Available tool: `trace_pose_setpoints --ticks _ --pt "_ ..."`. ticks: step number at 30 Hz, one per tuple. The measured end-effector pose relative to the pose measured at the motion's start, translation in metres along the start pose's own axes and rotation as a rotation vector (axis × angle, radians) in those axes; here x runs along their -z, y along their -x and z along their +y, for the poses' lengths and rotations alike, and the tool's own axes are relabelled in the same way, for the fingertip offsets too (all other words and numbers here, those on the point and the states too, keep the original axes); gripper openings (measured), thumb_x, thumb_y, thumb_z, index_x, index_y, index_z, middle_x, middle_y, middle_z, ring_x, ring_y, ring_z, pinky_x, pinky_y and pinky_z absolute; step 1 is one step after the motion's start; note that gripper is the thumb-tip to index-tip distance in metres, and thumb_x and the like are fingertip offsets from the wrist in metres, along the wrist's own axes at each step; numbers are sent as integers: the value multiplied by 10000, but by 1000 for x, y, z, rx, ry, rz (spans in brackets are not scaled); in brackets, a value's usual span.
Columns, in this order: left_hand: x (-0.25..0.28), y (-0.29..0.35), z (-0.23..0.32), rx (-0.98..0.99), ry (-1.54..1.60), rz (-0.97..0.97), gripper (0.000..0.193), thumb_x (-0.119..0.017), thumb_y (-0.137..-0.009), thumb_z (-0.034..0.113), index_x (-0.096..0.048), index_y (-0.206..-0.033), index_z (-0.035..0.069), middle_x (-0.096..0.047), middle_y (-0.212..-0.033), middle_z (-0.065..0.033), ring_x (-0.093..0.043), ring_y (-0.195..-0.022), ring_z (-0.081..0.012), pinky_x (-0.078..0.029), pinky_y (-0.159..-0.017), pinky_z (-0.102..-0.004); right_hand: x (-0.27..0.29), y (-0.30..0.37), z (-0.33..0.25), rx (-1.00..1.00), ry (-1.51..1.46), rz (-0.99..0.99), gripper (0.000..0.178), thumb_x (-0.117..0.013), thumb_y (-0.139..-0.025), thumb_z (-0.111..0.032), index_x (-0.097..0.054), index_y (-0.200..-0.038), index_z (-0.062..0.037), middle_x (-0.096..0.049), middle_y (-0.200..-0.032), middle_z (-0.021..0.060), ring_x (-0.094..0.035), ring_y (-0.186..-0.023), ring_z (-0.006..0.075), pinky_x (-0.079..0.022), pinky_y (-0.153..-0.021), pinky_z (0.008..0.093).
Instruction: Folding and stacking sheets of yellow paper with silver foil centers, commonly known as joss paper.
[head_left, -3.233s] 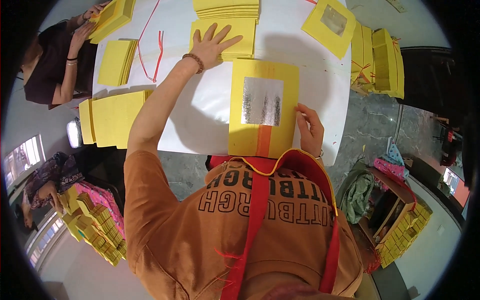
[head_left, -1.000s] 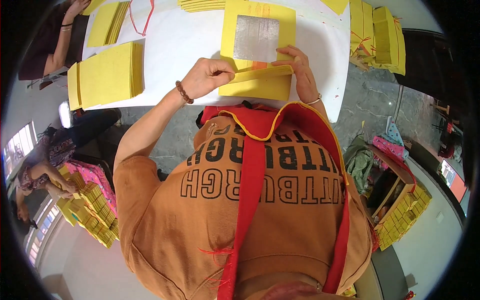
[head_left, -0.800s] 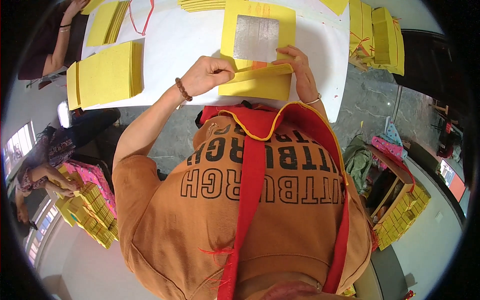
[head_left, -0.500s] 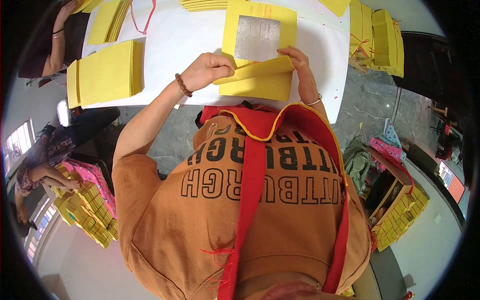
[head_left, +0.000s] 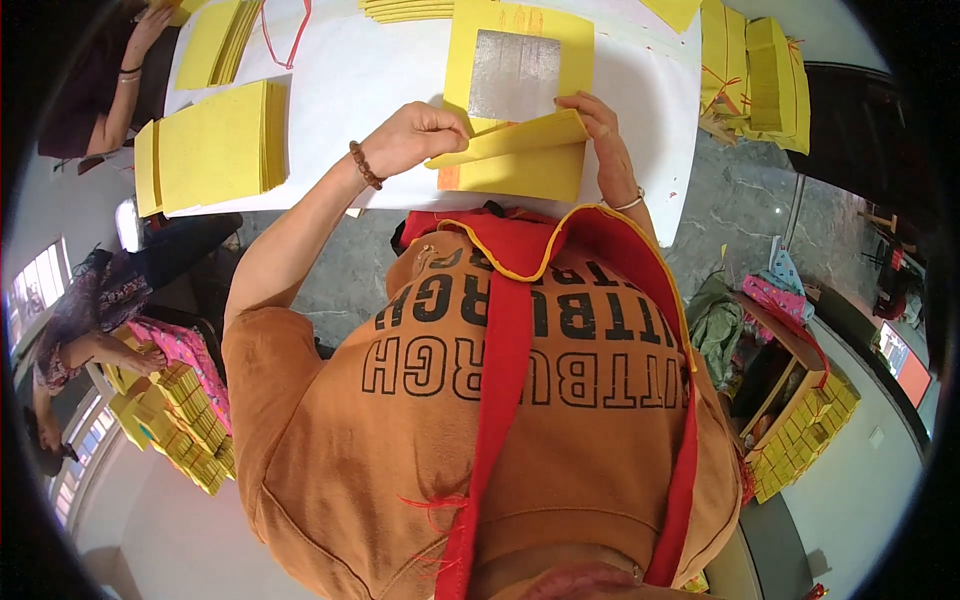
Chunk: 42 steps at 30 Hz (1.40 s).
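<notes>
Where the white table (head_left: 350, 150) spreads out beneath it, the yellow paper (head_left: 457, 80) lies between two hands; at its left, the left hand (head_left: 425, 135) pinches the end of a raised strip (head_left: 525, 140); at its right, the right hand (head_left: 608, 145) touches the edge, whether gripping I cannot tell; the paper is plain-edged, bent up near the wearer; it bears one silver square (head_left: 515, 75); left of it lies one red string (head_left: 298, 40).

The paper (head_left: 525, 140) is yellow with orange streaks and a mottled silver square (head_left: 515, 77). The bench (head_left: 370, 60) is white, the cord (head_left: 290, 66) red, the apron (head_left: 503, 340) red edged yellow, the sweatshirt (head_left: 370, 470) orange-brown with black lettering, the floor (head_left: 740, 200) veined grey.
</notes>
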<state>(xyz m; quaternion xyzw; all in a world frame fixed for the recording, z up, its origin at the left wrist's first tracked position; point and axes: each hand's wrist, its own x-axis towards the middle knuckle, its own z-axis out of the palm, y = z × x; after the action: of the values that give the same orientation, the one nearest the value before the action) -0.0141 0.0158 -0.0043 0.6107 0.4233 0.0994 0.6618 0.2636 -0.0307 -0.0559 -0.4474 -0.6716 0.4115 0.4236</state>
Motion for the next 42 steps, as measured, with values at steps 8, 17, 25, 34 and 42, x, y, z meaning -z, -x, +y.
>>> trace_pose_setpoints --ticks 8,17,25,34,42 --pt "4 7 7 -275 -248 -32 235 -634 -791 170 -617 -975 24 -597 -883 -29 -514 -808 -130 -413 -729 -269 0 1 9 115 232 -28 327 -676 -675 -44 -647 -995 -106 -523 -1215 37 -359 -1217 256 -274 -1021 374" --pt "-2 -8 -13 -589 -1082 373 478 -601 -748 137 -528 -1221 136 -508 -1237 -87 -448 -1144 -266 -345 -943 -376 0 -1 4 68 113 59 284 -658 -673 -12 -660 -939 -112 -570 -1147 46 -413 -1181 267 -292 -1006 359" --pt "-17 27 5 -682 -976 268 347 -572 -754 205 -592 -1087 109 -600 -1093 -75 -555 -997 -232 -412 -841 -342 15 17 -43 203 466 -104 194 -664 -727 -146 -630 -911 -199 -611 -1132 -23 -430 -1220 241 -122 -1045 529" --pt "-19 28 -2 -438 -735 217 225 -578 -797 164 -603 -1008 91 -617 -864 -95 -573 -820 -252 -417 -754 -352 0 24 -40 -67 254 -48 119 -629 -804 -203 -632 -907 -145 -659 -965 7 -592 -976 178 -290 -974 416" --pt "-28 2 -1 -8 -124 428 334 -503 -889 302 -569 -1070 30 -580 -648 -138 -583 -622 -267 -449 -586 -351 -15 15 -36 -470 23 173 294 -654 -788 -243 -589 -1019 -73 -655 -867 81 -622 -717 227 -462 -623 318"
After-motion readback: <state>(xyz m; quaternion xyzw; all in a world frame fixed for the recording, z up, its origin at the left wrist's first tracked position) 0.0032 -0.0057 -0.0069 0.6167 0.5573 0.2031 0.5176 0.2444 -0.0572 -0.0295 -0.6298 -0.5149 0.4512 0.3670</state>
